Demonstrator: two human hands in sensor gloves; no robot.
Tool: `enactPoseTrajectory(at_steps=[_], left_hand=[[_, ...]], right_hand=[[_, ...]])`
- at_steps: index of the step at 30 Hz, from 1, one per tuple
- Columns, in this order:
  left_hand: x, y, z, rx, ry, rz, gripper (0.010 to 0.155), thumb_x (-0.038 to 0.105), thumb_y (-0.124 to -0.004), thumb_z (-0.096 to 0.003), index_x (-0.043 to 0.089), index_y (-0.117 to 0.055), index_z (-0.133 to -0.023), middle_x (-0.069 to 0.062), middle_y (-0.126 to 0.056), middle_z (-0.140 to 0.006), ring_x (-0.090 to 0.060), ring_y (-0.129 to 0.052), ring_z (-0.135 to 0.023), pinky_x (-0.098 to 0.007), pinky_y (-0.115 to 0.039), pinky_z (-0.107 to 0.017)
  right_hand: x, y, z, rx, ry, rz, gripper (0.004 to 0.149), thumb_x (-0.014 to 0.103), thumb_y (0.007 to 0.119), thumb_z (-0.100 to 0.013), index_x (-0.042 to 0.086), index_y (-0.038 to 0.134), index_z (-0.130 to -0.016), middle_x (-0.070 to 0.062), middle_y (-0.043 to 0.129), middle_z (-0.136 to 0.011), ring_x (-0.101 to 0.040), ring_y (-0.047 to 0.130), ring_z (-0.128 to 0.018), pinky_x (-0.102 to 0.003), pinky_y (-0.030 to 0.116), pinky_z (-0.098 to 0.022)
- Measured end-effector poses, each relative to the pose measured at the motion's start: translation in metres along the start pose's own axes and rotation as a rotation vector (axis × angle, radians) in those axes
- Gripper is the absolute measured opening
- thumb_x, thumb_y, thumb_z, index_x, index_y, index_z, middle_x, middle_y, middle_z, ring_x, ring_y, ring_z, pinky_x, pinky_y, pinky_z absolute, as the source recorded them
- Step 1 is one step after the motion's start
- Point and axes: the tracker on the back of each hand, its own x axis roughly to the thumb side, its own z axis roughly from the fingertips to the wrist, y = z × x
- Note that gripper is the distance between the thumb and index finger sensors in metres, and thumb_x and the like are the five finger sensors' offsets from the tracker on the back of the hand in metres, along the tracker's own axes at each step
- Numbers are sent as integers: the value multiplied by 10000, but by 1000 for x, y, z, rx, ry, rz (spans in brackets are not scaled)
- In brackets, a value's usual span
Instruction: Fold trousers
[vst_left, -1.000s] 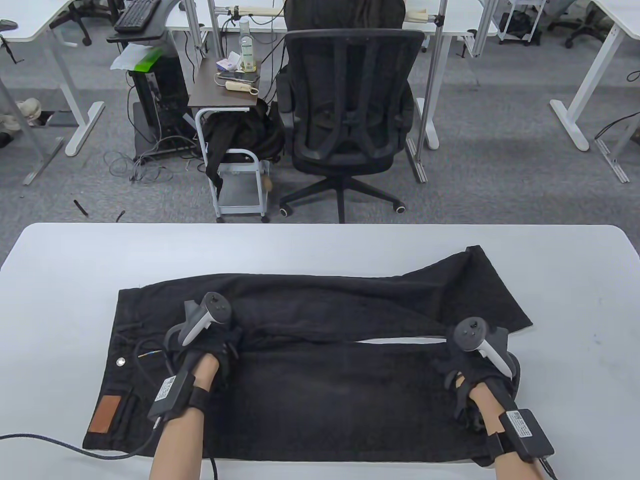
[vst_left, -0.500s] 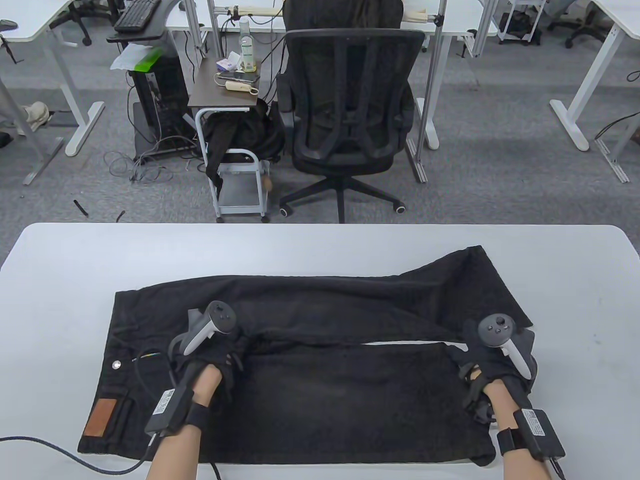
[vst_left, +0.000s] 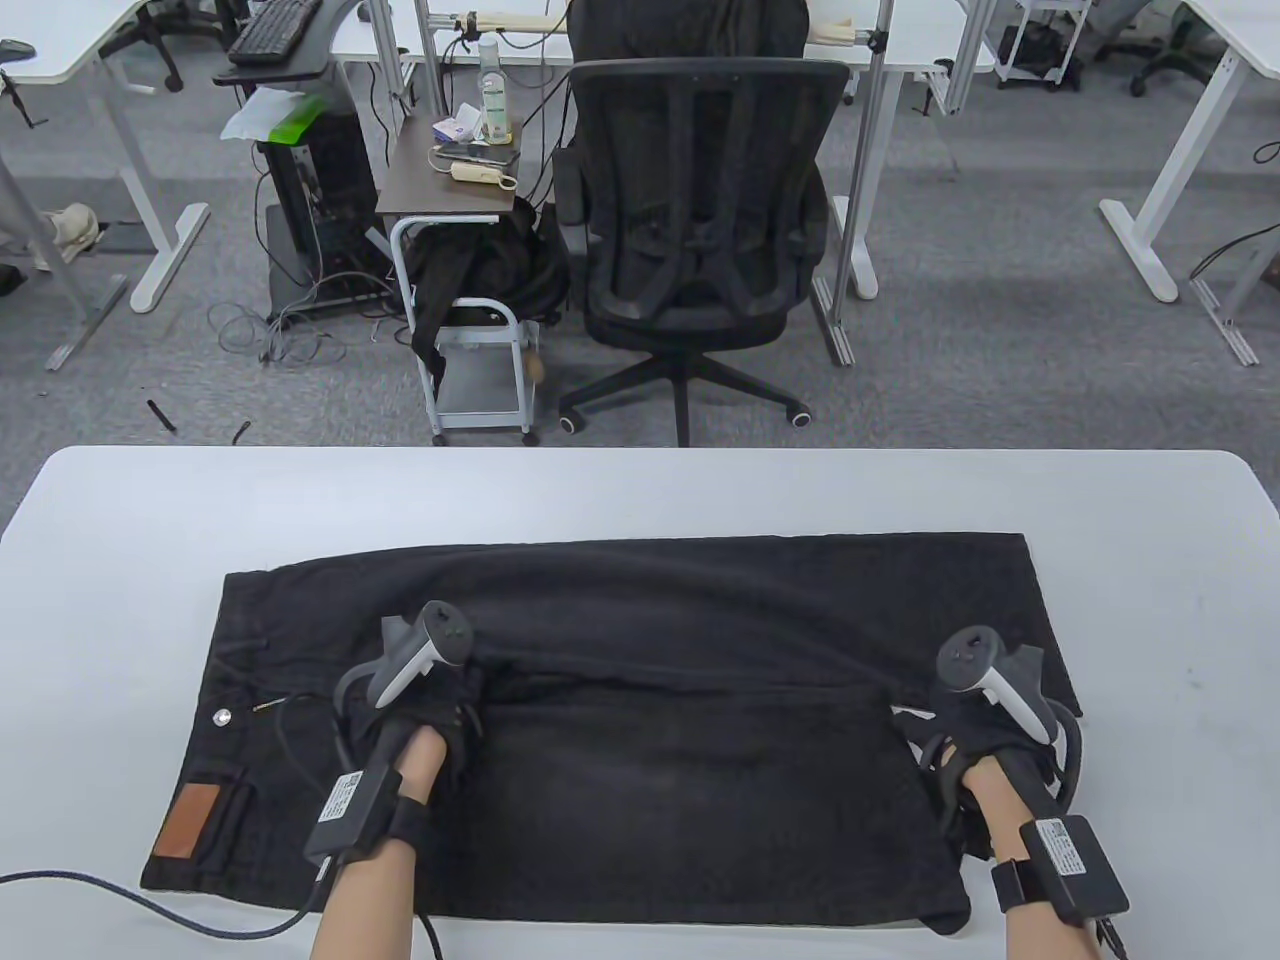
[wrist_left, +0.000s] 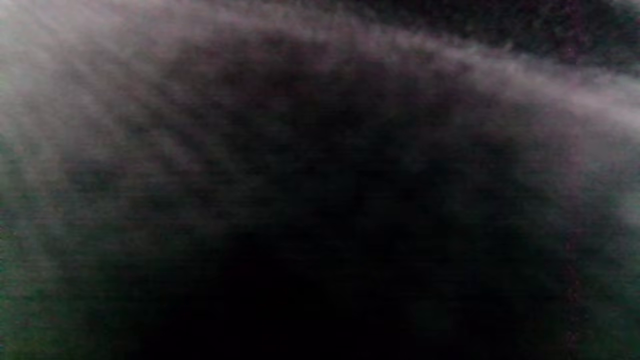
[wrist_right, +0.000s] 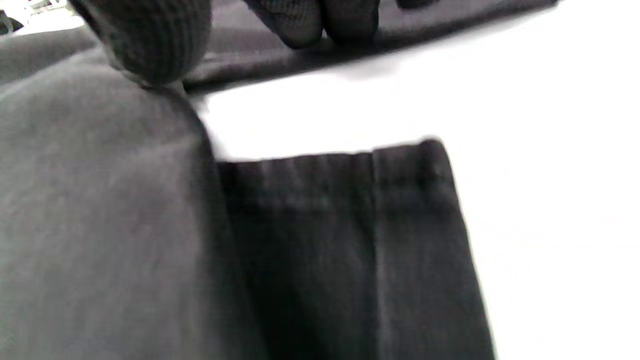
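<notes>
Lying lengthwise across the near half of the white worktop (vst_left: 640, 490), the black trousers (vst_left: 640, 800) run left to right, waistband at the left with a brown patch (vst_left: 183, 822) and a metal button (vst_left: 221, 716), leg ends at the right. One leg lies along the far side and the other along the near side, with a small strip of worktop showing between them near the right hand.

The left hand (vst_left: 425, 715) rests on the cloth near the crotch; whether its fingers grip the fabric I cannot tell, since the tracker covers them. The left wrist view gives only dark, blurred cloth (wrist_left: 320, 200) (nothing else can be made out there).

The right hand (vst_left: 985, 735) sits at the hem end of the near leg. What the table view hides, the right wrist view shows: gloved fingertips (wrist_right: 155, 40) pressing down on a raised fold of fabric, the stitched hem (wrist_right: 350, 165) of the near leg lying flat on the worktop below them.

Beyond the worktop stand a black office chair (vst_left: 690, 220) and a small side table (vst_left: 450, 180) with a bottle, both well apart from the trousers.
</notes>
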Motion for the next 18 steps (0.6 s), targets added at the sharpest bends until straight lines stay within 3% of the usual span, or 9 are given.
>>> enactPoseTrajectory(at_steps=[4,6,8,12,13,18], left_hand=[[-1,2,-3,0,2,-9,640,558,-552,-507,345,-345,-1074,4,-242,-1224,-300,-233,-1143,-590,-322,-796],[-3,3,-3,11,2,6,641,563,-565,-503,349,-363,-1073,29,-260,-1224,-291,-245,-1144,-583,-328,-798],[-5,5,-3,19,4,24,643,571,-579,-499,360,-377,-1072,37,-273,-1225,-285,-252,-1144,-575,-332,-799],[-5,13,9,44,-10,37,647,561,-599,-500,354,-399,-1079,19,-312,-1233,-307,-269,-1147,-593,-344,-791],[-4,15,13,40,-20,33,649,562,-599,-503,360,-387,-1082,26,-299,-1237,-309,-258,-1149,-593,-343,-792],[9,18,43,18,-98,102,668,577,-612,-510,360,-373,-1095,13,-308,-1252,-339,-291,-1155,-606,-392,-788]], right_hand=[[-12,8,-20,-101,-5,-108,780,577,705,-439,296,379,-1089,19,264,-1172,-398,200,-1085,-654,198,-748],[-9,8,-20,-95,-6,-118,771,547,717,-450,288,371,-1089,12,249,-1170,-407,179,-1081,-657,191,-747],[-2,3,-14,-181,-45,-65,722,500,746,-452,268,471,-1078,-12,364,-1168,-412,271,-1080,-653,229,-751],[10,-8,3,-210,-125,-83,647,419,819,-448,206,648,-1035,-115,627,-1093,-437,574,-997,-633,409,-737],[13,-10,6,-206,-134,-69,604,385,834,-447,184,717,-1004,-137,737,-1034,-426,680,-949,-626,462,-724],[25,-9,24,-1,-52,143,648,388,853,-453,197,658,-1040,-123,704,-1051,-415,667,-959,-610,471,-731]])
